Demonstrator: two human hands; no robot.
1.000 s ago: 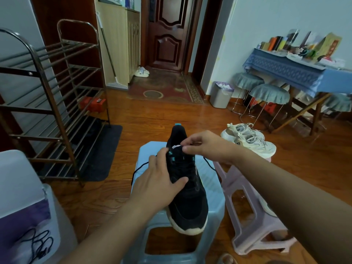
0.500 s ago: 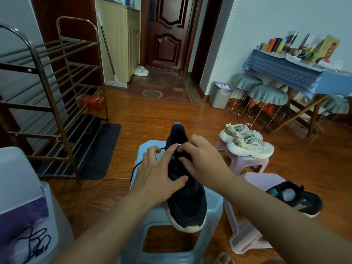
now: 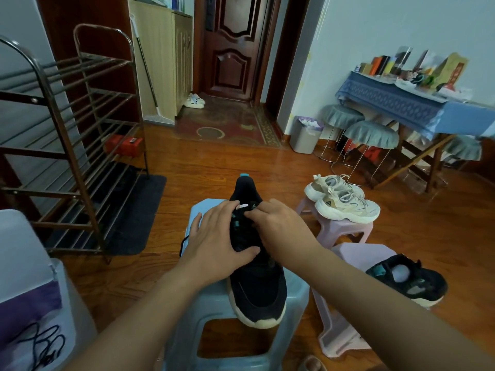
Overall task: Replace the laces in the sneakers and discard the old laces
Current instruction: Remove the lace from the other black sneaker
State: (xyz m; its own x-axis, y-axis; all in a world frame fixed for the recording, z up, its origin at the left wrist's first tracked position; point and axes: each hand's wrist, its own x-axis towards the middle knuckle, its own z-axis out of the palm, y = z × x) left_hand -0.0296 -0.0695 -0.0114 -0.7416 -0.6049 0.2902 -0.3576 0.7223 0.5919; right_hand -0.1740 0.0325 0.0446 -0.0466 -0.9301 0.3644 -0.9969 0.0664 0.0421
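Black sneaker (image 3: 257, 285): cream sole, teal accents. Stool (image 3: 214, 311) beneath: pale blue. Second black sneaker (image 3: 412, 282): teal tab. Cream sneakers (image 3: 345, 202) on pink stool (image 3: 345, 231). Tablecloth (image 3: 396, 105): blue, diamond-patterned. Floor (image 3: 203, 167): reddish-brown wood. Waste bin (image 3: 305, 135): grey.

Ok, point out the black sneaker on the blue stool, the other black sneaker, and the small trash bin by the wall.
black sneaker (image 3: 258, 285): head view, toe upper.
other black sneaker (image 3: 417, 283): head view, side upper.
trash bin (image 3: 304, 141): head view, front wall.
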